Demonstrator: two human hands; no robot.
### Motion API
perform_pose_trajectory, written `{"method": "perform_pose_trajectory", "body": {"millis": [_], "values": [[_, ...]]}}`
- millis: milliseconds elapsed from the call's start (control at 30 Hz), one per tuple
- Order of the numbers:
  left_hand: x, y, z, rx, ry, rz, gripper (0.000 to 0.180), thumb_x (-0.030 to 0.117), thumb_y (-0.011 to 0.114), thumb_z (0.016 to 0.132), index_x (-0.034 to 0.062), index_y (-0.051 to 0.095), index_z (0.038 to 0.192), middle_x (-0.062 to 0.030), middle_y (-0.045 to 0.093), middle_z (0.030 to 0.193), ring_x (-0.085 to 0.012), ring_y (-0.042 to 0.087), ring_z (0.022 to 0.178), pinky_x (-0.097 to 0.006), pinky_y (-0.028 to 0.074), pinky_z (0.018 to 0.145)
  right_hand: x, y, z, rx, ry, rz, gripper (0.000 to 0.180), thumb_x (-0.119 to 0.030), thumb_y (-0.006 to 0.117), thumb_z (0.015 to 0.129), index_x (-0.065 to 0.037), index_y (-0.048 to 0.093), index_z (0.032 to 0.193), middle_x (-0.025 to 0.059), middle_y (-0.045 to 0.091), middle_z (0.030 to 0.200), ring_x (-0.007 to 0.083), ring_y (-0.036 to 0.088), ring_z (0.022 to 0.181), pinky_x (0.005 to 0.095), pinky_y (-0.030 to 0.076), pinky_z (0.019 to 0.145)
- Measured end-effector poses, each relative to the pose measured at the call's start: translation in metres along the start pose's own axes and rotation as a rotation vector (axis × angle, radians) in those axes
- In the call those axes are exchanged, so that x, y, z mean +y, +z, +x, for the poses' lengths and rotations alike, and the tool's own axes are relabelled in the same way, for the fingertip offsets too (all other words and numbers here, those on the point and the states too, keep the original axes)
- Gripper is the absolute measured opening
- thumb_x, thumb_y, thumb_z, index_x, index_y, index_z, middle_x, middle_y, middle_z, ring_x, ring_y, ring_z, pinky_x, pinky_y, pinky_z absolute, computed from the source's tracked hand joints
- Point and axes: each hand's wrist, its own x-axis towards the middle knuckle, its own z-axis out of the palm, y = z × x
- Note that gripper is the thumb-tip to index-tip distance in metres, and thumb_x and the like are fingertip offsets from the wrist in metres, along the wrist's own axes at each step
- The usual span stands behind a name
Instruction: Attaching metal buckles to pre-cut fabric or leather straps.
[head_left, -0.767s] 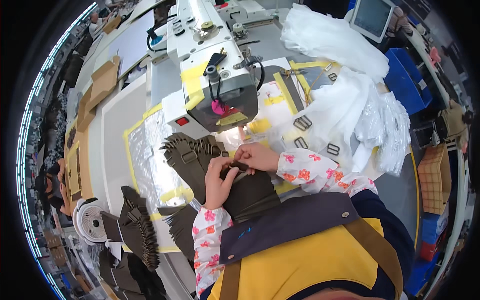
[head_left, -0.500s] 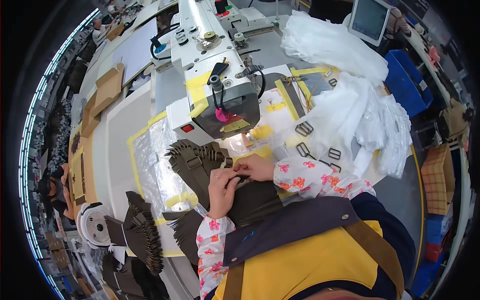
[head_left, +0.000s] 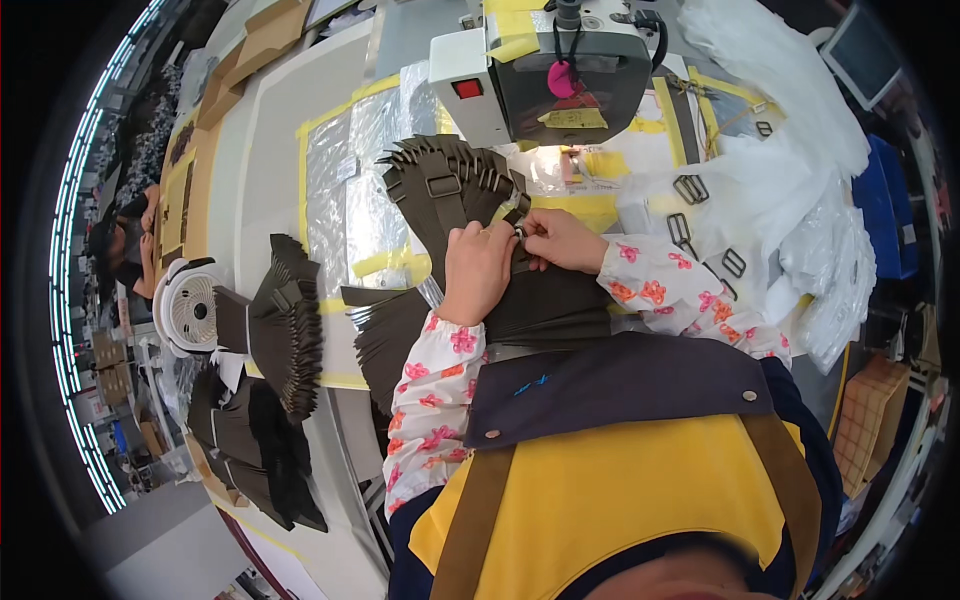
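At the right hand (head_left: 563, 241), dark strap (head_left: 519, 259) above layered matte strips (head_left: 550, 312).

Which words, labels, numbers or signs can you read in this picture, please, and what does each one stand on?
None can be quoted reliably.
Apron flap: small blue marks, not legible.
Paper under the sewing machine: print too small to read.
Yellow tape on the machine's front: dark marks, too blurred.
Blue bin: pale label, too small.
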Motion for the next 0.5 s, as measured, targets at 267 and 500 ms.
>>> {"method": "perform_pose_trajectory", "body": {"millis": [267, 500], "values": [[0.002, 0.008, -0.002, 0.016, -0.007, -0.12, 0.014, 0.007, 0.051, 0.08, 0.0042, 0.05, 0.094, -0.0123, 0.051, 0.064, -0.03, 0.051, 0.062, -0.037, 0.04, 0.054, 0.002, 0.0, -0.004, 0.012, -0.216, -0.076, 0.007, -0.004, 0.054, 0.074, 0.0, 0.05, 0.079, 0.0061, 0.054, 0.065, 0.0116, 0.058, 0.056, 0.0229, 0.046, 0.05], [0.011, 0.016, 0.006, -0.268, -0.402, -0.763, 0.02, 0.013, 0.056, 0.081, -0.0015, 0.054, 0.094, -0.0114, 0.056, 0.061, -0.018, 0.055, 0.05, -0.029, 0.041, 0.047, -0.016, -0.031, -0.024, 0.213, -0.248, -0.089, 0.014, -0.008, 0.061, 0.066, -0.001, 0.052, 0.074, 0.0045, 0.053, 0.062, 0.0093, 0.052, 0.051, 0.0228, 0.043, 0.044]]}}
